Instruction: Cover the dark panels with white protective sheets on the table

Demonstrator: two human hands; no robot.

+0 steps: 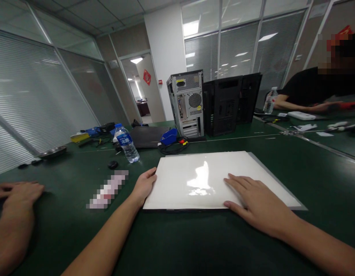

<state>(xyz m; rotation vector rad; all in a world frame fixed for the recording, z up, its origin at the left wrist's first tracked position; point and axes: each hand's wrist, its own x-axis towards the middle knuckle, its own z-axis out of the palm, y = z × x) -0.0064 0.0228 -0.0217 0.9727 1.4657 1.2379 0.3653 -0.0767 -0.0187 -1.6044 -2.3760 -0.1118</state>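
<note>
Facing a glossy white rectangular sheet (pixel 177 172), translucent at its right border and flat on the dark green tabletop (pixel 200 245), I have both bare hands at it. My left hand (pixel 144 186) curls at its left edge; whether it pinches, I cannot tell. My right hand (pixel 257 201) lies palm-down over the right half, fingers loosely spread, grasping nothing. (A bright reflection whitens the sheet's middle.) To handle it well, I judge, the left should anchor that edge while the right presses lightly and evenly, clear of the blue-labelled clear plastic bottle (pixel 127 145) beyond, to the left.
</note>
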